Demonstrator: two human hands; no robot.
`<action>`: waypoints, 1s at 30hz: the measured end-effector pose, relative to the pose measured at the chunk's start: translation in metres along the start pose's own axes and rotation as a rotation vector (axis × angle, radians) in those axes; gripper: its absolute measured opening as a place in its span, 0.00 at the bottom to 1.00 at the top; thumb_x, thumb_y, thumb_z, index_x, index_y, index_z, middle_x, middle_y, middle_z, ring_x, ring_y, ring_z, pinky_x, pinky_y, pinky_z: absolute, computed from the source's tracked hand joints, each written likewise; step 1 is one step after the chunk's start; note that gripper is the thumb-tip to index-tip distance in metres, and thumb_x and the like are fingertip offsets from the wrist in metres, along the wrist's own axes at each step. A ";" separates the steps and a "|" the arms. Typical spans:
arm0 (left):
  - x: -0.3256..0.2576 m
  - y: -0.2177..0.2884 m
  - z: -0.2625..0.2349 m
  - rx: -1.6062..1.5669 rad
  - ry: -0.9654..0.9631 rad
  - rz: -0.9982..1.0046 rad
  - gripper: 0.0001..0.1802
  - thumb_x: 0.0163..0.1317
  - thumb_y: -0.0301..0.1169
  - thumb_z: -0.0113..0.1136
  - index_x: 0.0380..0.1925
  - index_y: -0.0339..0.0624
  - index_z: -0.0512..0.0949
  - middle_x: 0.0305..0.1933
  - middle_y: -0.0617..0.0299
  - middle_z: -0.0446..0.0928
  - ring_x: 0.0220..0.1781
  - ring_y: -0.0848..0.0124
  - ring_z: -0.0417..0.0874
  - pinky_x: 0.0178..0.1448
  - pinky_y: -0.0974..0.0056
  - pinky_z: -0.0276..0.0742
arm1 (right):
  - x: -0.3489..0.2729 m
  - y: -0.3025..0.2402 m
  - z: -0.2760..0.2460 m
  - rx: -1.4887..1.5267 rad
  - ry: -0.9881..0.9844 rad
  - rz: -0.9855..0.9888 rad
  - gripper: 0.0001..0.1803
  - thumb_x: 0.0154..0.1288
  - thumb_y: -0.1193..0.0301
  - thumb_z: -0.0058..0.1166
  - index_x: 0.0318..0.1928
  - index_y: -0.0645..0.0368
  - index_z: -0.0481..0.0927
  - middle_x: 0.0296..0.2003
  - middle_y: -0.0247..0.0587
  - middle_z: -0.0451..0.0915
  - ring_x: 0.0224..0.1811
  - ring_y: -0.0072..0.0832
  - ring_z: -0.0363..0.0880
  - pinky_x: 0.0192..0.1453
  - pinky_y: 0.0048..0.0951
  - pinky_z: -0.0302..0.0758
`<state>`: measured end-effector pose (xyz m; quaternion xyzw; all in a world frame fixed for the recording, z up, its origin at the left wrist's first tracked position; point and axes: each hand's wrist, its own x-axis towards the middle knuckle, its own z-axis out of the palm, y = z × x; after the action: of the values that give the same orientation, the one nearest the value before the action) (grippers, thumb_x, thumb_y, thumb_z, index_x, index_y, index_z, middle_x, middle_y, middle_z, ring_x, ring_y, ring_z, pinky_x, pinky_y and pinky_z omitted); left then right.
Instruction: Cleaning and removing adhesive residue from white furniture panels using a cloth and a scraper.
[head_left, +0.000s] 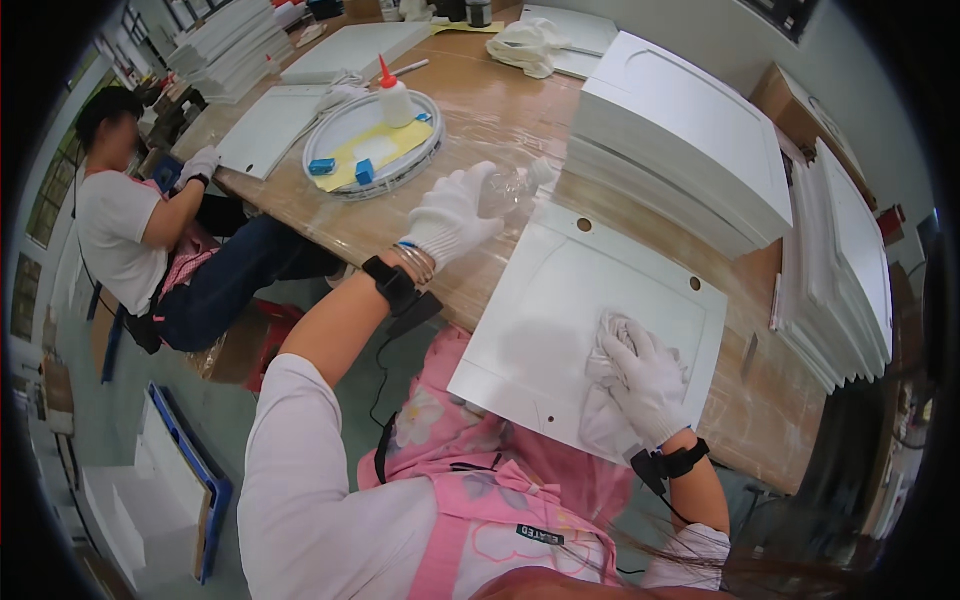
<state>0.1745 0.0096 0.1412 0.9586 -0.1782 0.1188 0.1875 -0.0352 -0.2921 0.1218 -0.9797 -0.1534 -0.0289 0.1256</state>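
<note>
White panel (520, 345), flat, beneath crumpled cloth (606, 415) in right grip (645, 385); clear plastic bottle (512, 192) in left grip (453, 215)

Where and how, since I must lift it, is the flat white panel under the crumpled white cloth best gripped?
The panel is probably best pinched at its near left corner, from the near side, thumb on top: it lies flat, but that corner overhangs the brown tabletop, while the gloved right hand and cloth cover the near right.
</note>
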 end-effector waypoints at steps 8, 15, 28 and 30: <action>0.025 -0.025 0.022 -0.664 0.063 -0.376 0.47 0.50 0.41 0.75 0.68 0.41 0.63 0.62 0.46 0.75 0.64 0.53 0.77 0.67 0.56 0.73 | 0.012 0.002 0.005 -0.002 -0.016 0.154 0.27 0.56 0.76 0.59 0.59 0.48 0.81 0.60 0.43 0.77 0.57 0.48 0.77 0.61 0.45 0.73; -0.010 -0.065 0.055 -0.812 0.228 -0.265 0.51 0.53 0.40 0.76 0.72 0.36 0.59 0.65 0.45 0.73 0.67 0.55 0.76 0.69 0.56 0.72 | 0.071 -0.002 -0.015 0.270 0.152 0.190 0.24 0.61 0.79 0.53 0.60 0.57 0.77 0.56 0.52 0.78 0.58 0.52 0.76 0.62 0.44 0.74; -0.174 -0.023 0.035 -1.495 -1.071 -0.549 0.23 0.72 0.35 0.56 0.60 0.32 0.69 0.52 0.55 0.81 0.50 0.67 0.84 0.51 0.63 0.84 | 0.161 -0.075 0.060 0.092 0.208 -0.329 0.19 0.58 0.76 0.54 0.52 0.60 0.77 0.50 0.50 0.78 0.57 0.50 0.76 0.58 0.44 0.75; -0.171 -0.023 0.039 -1.491 -1.118 -0.530 0.21 0.72 0.32 0.55 0.59 0.31 0.68 0.52 0.55 0.80 0.49 0.68 0.84 0.48 0.63 0.85 | 0.184 -0.060 0.058 0.101 0.213 -0.338 0.18 0.58 0.75 0.53 0.51 0.59 0.77 0.49 0.50 0.78 0.56 0.49 0.76 0.58 0.43 0.75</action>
<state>0.0346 0.0651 0.0483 0.5209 -0.0493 -0.5438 0.6562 0.1226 -0.1678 0.0979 -0.9239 -0.3028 -0.1453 0.1835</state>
